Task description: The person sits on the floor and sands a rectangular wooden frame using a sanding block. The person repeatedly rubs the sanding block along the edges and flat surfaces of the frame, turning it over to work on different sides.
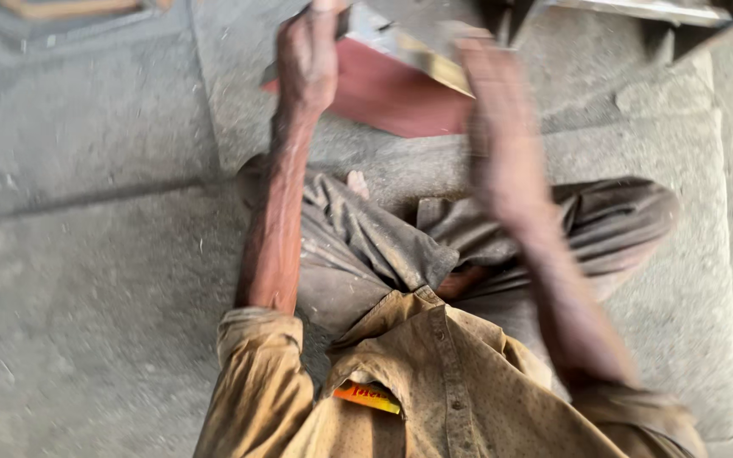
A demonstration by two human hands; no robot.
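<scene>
L hand point(307, 59) grips metal piece point(383, 34); R hand point(498, 127) blurred beside red board point(392, 93).

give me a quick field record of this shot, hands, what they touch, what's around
posture: person seated cross-legged on grey concrete floor
left hand: left hand raised, fingers on the edge of a flat grey metal sheet
right hand: right hand motion-blurred, open palm near the sheet; contact cannot be told
under sheet: flat reddish-brown board
clothing: dusty tan button shirt, grey-brown trousers
pocket: small orange and yellow packet
image quality: blurred
</scene>
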